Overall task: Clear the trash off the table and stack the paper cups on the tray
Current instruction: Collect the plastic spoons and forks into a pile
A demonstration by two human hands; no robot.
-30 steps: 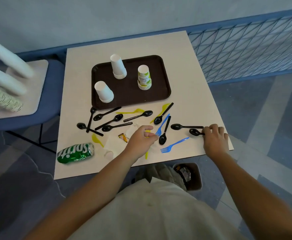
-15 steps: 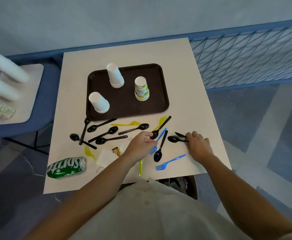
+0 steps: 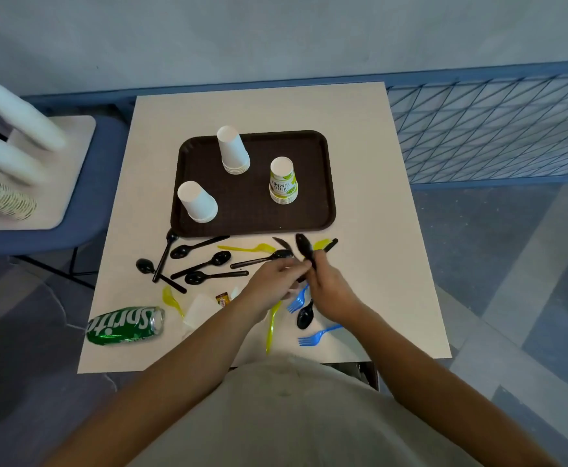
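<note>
A brown tray [image 3: 252, 230] on the white table [image 3: 377, 230] carries three upside-down cup stacks: two white ones [image 3: 233, 151] [image 3: 196, 202] and a green-printed one [image 3: 283, 182]. My right hand [image 3: 326, 288] grips two black spoons [image 3: 304, 247], bowls pointing up, just below the tray. My left hand [image 3: 272, 284] meets it, fingertips curled onto the spoon handles. Several black spoons [image 3: 208, 262], yellow forks [image 3: 272, 323], blue forks [image 3: 316, 337], a crushed green Sprite can [image 3: 126, 325], a white napkin [image 3: 201, 308] and a small packet [image 3: 222, 299] lie on the near half.
A blue chair [image 3: 100, 203] at the left holds long cup stacks [image 3: 13, 112] lying on a white board. A blue mesh railing [image 3: 495, 129] runs along the right. Part of a bin [image 3: 367, 372] shows under the table's near edge.
My right hand picked up two black spoons from the right side of the table and carried them left to meet my left hand, which moved slightly towards the tray.
</note>
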